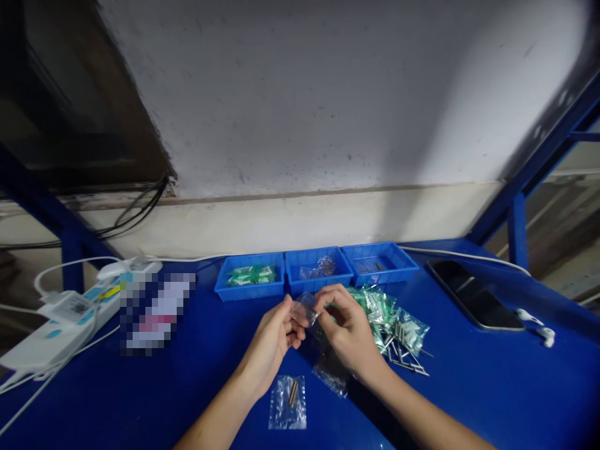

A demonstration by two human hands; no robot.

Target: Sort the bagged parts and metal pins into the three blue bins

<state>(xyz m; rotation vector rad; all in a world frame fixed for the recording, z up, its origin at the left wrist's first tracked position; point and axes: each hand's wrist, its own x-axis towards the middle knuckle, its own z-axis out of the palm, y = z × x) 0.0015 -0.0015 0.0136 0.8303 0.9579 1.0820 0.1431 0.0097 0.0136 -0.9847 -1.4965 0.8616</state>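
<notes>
Between my two hands is a small clear plastic bag (307, 307). My left hand (277, 331) pinches its left edge, and my right hand (344, 325) grips the right side with thumb and forefinger. What the bag contains, if anything, I cannot make out. On the blue table below lies another clear bag (287, 403) with thin brownish metal pins inside. A further clear bag (332, 374) lies partly under my right hand. Beside that hand is a pile of green-and-clear packets (377, 309) with loose silvery metal rods (403, 356) at its front.
Three blue bins stand along the back: the left bin (250, 294) holds green packets, the middle bin (321, 284) clear bags, the right bin (387, 275) a few small pieces. A phone (473, 294) and white earbuds (537, 325) lie right. A power strip (79, 325) with cables lies left.
</notes>
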